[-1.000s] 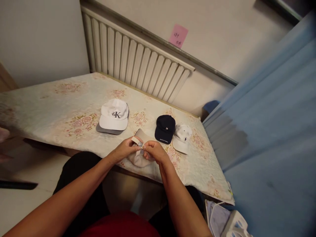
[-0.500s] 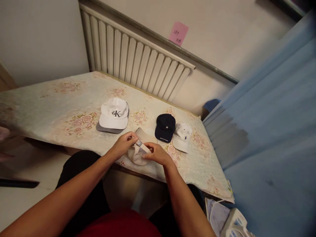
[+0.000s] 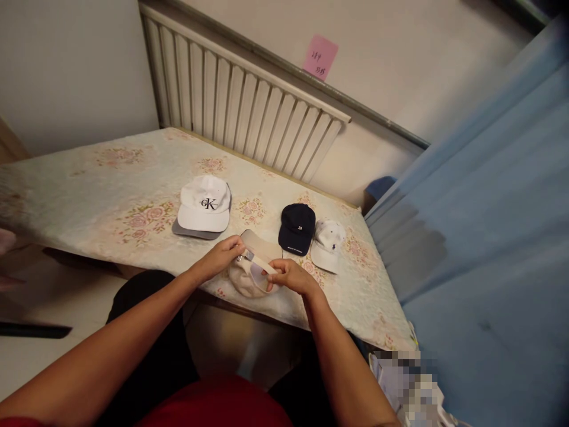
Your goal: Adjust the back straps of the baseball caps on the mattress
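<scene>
A beige cap (image 3: 247,283) lies at the near edge of the flowered tabletop, its back strap raised toward me and its brim pointing away. My left hand (image 3: 226,256) pinches the strap beside its metal buckle (image 3: 246,255). Farther along, my right hand (image 3: 288,276) grips the strap (image 3: 265,265) between thumb and fingers. The opening above the strap shows the cap's lining. Just beyond my right hand sit a dark navy cap (image 3: 297,228) and a white cap (image 3: 328,243) with a small dark emblem, side by side.
A white cap (image 3: 204,204) with black letters rests on a grey one (image 3: 195,232) at the left. The flowered cloth (image 3: 98,196) covers the table. Behind it stands a radiator (image 3: 240,101); a blue curtain (image 3: 480,249) hangs at the right. A person's hand (image 3: 6,243) shows at the left edge.
My right hand has shifted slightly right along the strap, and more of the strap now shows between my hands. My left hand has kept its pinch near the buckle.
</scene>
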Motion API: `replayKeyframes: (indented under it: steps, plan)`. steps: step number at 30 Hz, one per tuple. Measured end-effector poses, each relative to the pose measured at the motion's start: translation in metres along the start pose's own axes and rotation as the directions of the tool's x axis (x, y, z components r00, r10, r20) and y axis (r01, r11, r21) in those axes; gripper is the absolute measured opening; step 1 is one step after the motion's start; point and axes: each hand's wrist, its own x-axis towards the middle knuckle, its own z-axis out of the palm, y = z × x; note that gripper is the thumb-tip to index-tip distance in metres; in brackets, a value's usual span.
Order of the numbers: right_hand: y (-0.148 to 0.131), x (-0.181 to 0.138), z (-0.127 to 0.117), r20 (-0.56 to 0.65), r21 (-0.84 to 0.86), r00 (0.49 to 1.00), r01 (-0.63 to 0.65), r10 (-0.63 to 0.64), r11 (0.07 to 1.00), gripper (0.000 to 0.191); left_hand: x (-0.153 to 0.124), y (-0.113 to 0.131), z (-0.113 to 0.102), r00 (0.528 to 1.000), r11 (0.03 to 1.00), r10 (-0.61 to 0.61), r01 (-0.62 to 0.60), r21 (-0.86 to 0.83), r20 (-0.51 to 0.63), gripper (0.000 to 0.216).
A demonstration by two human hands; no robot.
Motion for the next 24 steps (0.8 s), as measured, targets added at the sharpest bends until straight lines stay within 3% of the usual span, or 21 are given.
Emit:
replayKeyframes:
  steps: [6,17,24]
  plan:
    - [0.003,-0.003,-0.006,-0.015,0.051,0.999,-0.046,0.047,0.998,0.028,0.008,-0.004,-0.007,0.994,0.998,0.054,-0.056,0.020,0.092,0.030]
    - [0.016,-0.005,-0.011,-0.079,0.113,0.997,0.034,-0.025,0.993,0.024,0.013,0.009,-0.021,0.969,0.999,-0.029,0.022,0.031,0.243,0.028]
    - [0.006,-0.002,-0.001,-0.147,-0.042,0.989,0.017,-0.023,0.999,0.018,0.010,0.012,-0.022,0.976,0.998,-0.031,0.018,0.058,0.216,0.025]
